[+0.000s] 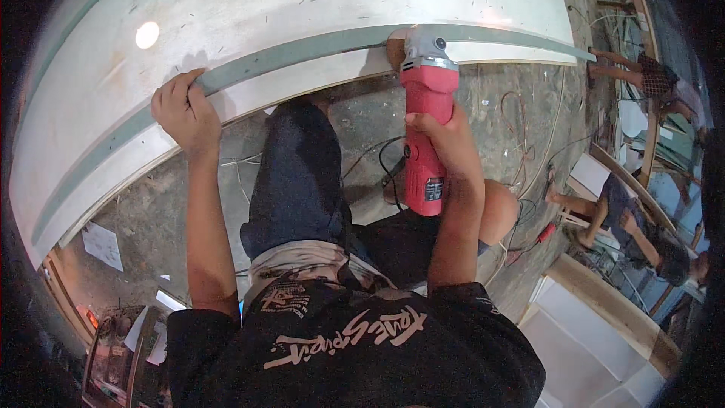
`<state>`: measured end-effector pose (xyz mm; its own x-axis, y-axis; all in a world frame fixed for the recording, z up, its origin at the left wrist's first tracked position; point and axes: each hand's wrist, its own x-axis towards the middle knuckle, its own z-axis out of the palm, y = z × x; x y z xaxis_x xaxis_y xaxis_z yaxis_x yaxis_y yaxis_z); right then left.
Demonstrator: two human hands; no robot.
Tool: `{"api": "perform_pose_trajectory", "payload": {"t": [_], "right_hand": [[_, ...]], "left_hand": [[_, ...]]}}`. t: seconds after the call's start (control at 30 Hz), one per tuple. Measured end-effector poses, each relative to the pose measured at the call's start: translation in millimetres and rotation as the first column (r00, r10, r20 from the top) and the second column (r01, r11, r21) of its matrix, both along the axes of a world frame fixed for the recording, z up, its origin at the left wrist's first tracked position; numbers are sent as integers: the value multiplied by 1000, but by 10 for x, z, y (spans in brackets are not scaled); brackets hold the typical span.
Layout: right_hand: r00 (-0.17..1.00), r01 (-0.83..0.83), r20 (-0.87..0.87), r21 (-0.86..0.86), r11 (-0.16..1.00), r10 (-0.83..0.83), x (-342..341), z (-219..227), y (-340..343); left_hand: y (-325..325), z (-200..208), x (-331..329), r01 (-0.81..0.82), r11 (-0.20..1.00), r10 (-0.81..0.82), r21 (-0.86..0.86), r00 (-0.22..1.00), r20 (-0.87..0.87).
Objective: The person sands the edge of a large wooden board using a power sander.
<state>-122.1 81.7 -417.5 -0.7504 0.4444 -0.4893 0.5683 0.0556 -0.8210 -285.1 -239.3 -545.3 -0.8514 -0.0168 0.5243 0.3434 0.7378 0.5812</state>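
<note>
My right hand (445,140) is wrapped round the body of a red angle grinder (429,102) with a silver head. A brown disc (395,51) on its head meets the long grey-green strip (294,53); whether it presses on the strip cannot be told. The strip lies along a wide white panel (249,0), close to its near edge. Farther left, my left hand (187,112) grips the same strip, its fingers curled over it. Small dark bits are scattered on the panel.
Cords (521,128) trail over the grey floor (483,113) at the right. Two other people are at the far right, one seated (612,208). A white box-like piece (574,332) stands at the lower right. A wooden-framed holder (113,355) of odds and ends is at the lower left.
</note>
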Motion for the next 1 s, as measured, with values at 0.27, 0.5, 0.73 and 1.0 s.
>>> {"api": "perform_pose_trajectory", "payload": {"t": [0.27,0.5,0.73,1.0], "right_hand": [[997,71,-49,103,992,-66,321,-8,91],[997,71,23,57,996,-72,386,-68,113],[997,-70,48,62,996,67,253,-26,-49],[960,-278,-28,44,960,279,99,-139,-422]], "left_hand": [[-388,112,161,14,999,-6,38,979,-203],[-1944,131,99,62,827,-39,-558,998,54],[-1573,102,-111,217,943,-156,-254,958,239],[-921,100,34,217,973,-208,-76,973,103]]}}
